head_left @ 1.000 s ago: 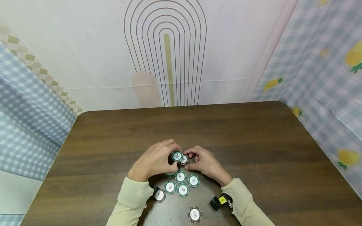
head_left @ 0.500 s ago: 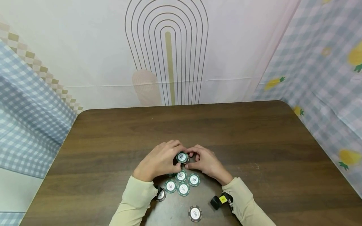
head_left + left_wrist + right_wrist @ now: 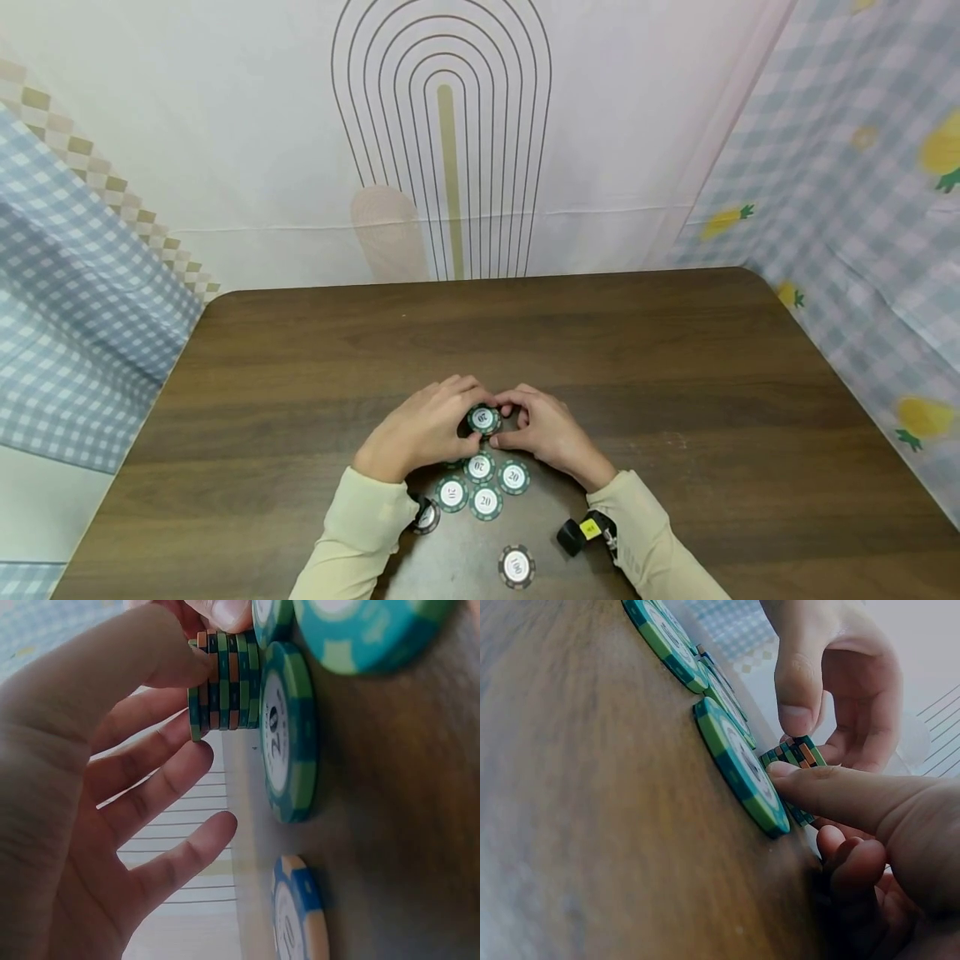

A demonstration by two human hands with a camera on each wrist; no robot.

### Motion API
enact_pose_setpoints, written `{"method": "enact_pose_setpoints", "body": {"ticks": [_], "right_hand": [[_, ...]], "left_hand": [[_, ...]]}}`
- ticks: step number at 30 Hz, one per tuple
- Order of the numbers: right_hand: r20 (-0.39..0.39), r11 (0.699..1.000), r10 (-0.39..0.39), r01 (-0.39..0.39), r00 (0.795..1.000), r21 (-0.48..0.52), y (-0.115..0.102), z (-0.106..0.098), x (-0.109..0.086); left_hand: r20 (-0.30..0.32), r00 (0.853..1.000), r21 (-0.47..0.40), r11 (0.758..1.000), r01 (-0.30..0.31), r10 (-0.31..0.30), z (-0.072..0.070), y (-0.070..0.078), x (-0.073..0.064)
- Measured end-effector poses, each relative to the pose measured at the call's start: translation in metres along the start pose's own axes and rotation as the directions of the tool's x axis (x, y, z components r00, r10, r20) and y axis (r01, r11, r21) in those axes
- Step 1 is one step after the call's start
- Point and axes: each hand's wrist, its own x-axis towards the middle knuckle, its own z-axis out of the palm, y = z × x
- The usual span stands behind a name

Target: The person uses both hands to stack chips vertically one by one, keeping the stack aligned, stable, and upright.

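Between the two hands a stack of green and dark orange-striped poker chips rises from the table, a green chip marked 20 on top. My left hand pinches the top chip by its edge between thumb and fingers; in the left wrist view that chip sits slightly out of line with those below. From the other side my right hand holds the lower stack, its thumb against the chips in the right wrist view. Several green chips marked 20 lie flat in front of the stack.
A grey-black chip marked 100 lies nearer the body. Another dark chip is partly covered by the left wrist camera. A blue and cream chip lies beside the left hand. Brown wooden table; cloth hangs behind and at both sides.
My left hand has moved right with the green chip, from overlapping the stack's edge to lying over its top. My right hand has stayed at the stack.
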Motion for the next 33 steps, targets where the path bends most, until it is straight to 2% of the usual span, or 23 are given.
{"method": "enact_pose_setpoints", "body": {"ticks": [16,28,33], "right_hand": [[0.001,1.000,0.002,-0.002,1.000,-0.014,-0.0003,0.0000,-0.0003],[-0.007,1.000,0.013,-0.013,1.000,-0.020,0.0003,0.0003,-0.0006],[-0.003,1.000,0.011,-0.011,1.000,-0.024,0.0000,0.0020,0.0015]], "left_hand": [[0.007,1.000,-0.047,0.999,-0.016,0.016,-0.0015,0.0029,0.0012],[0.032,0.999,-0.076,0.997,0.004,-0.001,-0.0022,0.0032,0.0023],[0.021,1.000,-0.090,0.996,0.016,-0.014,-0.0012,0.0013,-0.0017]]}}
